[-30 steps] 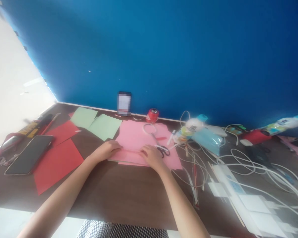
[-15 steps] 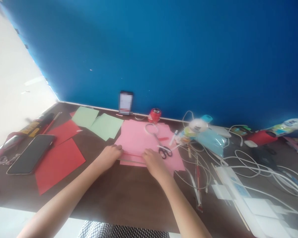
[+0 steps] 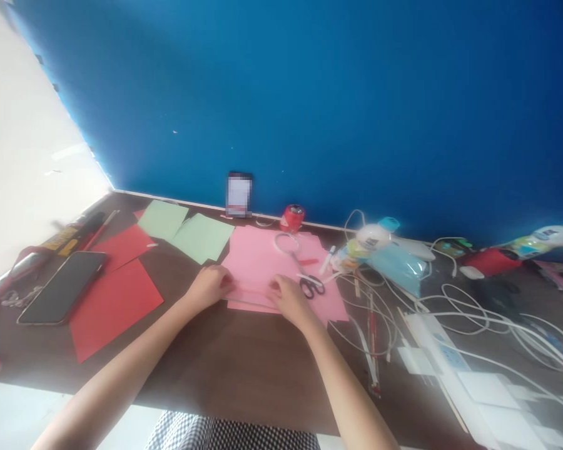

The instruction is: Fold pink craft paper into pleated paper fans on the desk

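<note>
Head view: the pink paper [image 3: 263, 262] lies mid-tabletop [image 3: 225, 362], its near edge seemingly turned into one narrow fold running left to right, the rest flat; left hand [image 3: 210, 284] and right hand [image 3: 288, 295] pinch that edge, scissors [image 3: 312, 285] just beside, red sheets [image 3: 115, 303] further left.

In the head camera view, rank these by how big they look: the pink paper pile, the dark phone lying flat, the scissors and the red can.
1. pink paper pile
2. dark phone
3. scissors and red can: they look about alike, and the can sits farther back, so I can't rank them.
</note>
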Demonstrator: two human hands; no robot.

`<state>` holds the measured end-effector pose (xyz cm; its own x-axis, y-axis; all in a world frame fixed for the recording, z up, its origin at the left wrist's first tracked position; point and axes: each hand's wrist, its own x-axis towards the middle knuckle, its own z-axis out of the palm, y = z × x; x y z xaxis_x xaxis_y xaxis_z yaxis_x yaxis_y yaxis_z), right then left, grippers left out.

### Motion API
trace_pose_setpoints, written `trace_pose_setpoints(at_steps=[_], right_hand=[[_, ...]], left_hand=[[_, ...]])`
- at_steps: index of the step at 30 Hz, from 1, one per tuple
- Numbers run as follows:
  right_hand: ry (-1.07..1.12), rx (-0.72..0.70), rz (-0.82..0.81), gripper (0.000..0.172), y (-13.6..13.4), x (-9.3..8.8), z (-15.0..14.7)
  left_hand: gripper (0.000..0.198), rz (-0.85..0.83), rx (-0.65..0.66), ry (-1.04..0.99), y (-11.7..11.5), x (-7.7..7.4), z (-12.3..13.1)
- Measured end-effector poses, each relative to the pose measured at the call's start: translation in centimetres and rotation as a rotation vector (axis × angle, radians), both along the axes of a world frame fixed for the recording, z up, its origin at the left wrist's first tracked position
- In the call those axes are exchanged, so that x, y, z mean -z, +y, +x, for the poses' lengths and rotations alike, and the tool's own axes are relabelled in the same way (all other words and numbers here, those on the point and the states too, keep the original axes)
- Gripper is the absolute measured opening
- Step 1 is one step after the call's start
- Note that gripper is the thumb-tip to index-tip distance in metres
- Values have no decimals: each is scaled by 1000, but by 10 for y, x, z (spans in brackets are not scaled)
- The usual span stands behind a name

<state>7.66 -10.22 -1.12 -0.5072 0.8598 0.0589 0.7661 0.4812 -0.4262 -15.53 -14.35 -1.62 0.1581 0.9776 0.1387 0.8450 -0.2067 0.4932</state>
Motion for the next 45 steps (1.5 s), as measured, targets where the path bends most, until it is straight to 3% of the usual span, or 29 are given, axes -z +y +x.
trace_pose_setpoints(at_steps=[2, 4, 8, 10, 14, 25, 33, 45], right_hand=[[16, -7, -20, 6, 1, 0, 1], [-3, -56, 37, 5, 0, -3, 2], [-9, -90, 326, 15, 0, -11, 5], [-61, -148, 446, 23, 3, -10, 6], [-185, -298, 453, 25, 7, -2, 6], [-144, -364, 350, 19, -1, 4, -2], [-132, -190, 309, 19, 8, 7, -3], [-243, 30, 249, 27, 17, 3, -6]], left_hand=[[27, -5, 23, 3, 3, 3, -3], [23, 63, 72, 53, 3, 3, -4], [24, 384, 58, 93, 0, 1, -4], [28, 449, 88, 130, 0, 1, -4], [27, 362, 207, 263, 1, 6, -6], [27, 242, 299, 340, 1, -2, -11], [32, 119, 189, 8, 10, 3, -22], [28, 25, -68, -73, 20, 14, -18]])
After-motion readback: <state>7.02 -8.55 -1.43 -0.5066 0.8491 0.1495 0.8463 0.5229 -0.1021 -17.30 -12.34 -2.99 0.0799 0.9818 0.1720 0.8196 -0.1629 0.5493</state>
